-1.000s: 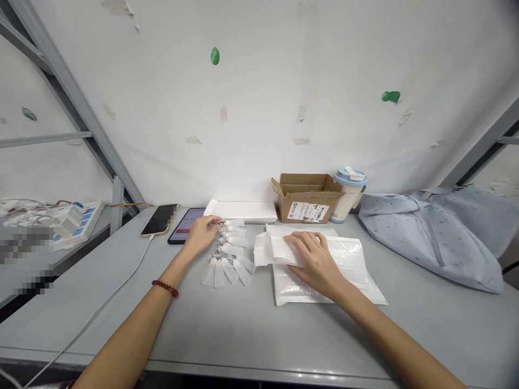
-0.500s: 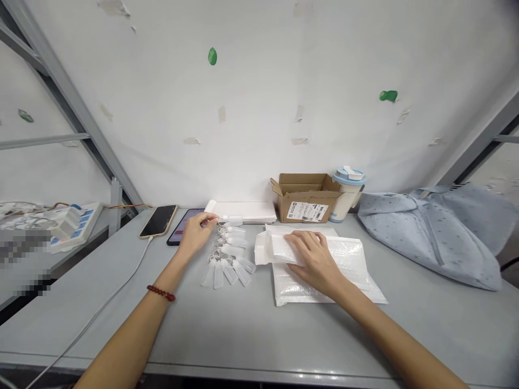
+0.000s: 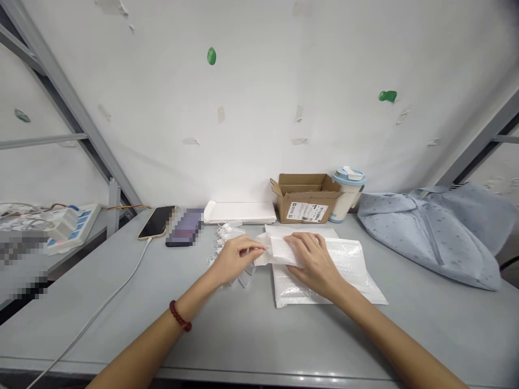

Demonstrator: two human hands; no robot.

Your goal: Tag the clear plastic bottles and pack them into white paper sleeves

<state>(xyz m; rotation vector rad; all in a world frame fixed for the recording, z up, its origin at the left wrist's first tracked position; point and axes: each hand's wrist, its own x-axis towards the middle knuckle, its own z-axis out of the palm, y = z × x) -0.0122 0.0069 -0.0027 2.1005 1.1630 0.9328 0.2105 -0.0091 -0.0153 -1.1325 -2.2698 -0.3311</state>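
Observation:
My left hand (image 3: 236,258) is at the open left end of a white bubble mailer (image 3: 279,250), its fingers pinched together; what they hold, if anything, is hidden. It lies over a row of small clear plastic bottles on key rings (image 3: 227,233), most of them covered by the hand. My right hand (image 3: 317,261) lies flat on that mailer, fingers stretched out, pressing it onto a stack of bubble mailers (image 3: 348,270) on the grey table (image 3: 251,329).
Behind stand a white tray (image 3: 240,211), an open cardboard box (image 3: 305,197) and a blue-lidded cup (image 3: 348,193). Two phones (image 3: 156,221) lie at the back left, one on a white cable (image 3: 97,313). A light blue bag (image 3: 433,232) fills the right. A power strip (image 3: 68,224) sits far left.
My left hand left the far end of the bottle row near the phones and moved right to the mailer's open end. My right hand stayed on the mailer.

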